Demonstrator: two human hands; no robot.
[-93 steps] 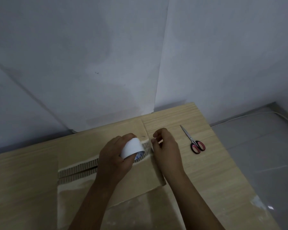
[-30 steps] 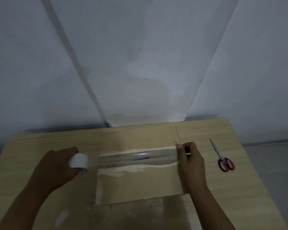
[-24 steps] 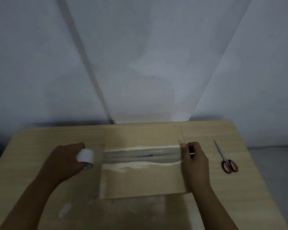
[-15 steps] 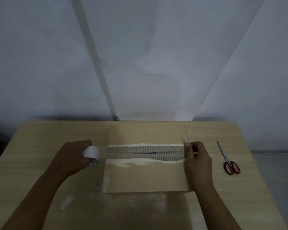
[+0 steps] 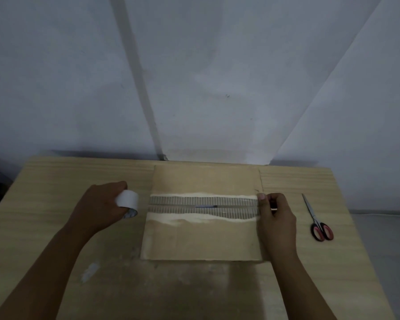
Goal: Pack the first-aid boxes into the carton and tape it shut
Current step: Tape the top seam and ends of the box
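A brown carton [image 5: 203, 239] lies on the wooden table [image 5: 56, 181] with its flaps folded shut, its middle seam torn to bare corrugation. A strip of clear tape [image 5: 203, 205] runs along the seam from edge to edge. My left hand [image 5: 97, 209] grips the white tape roll [image 5: 127, 200] just left of the carton. My right hand [image 5: 275, 218] pinches the tape's free end at the carton's right edge. The first-aid boxes are hidden from view.
Red-handled scissors [image 5: 318, 221] lie on the table to the right of the carton. A white scrap [image 5: 89, 271] sits near the front left. A grey papered wall [image 5: 194, 88] rises right behind the table.
My left hand has drawn the roll leftward across the carton from its right edge and past the left edge, laying tape over the seam. My right hand has kept hold of the tape end.
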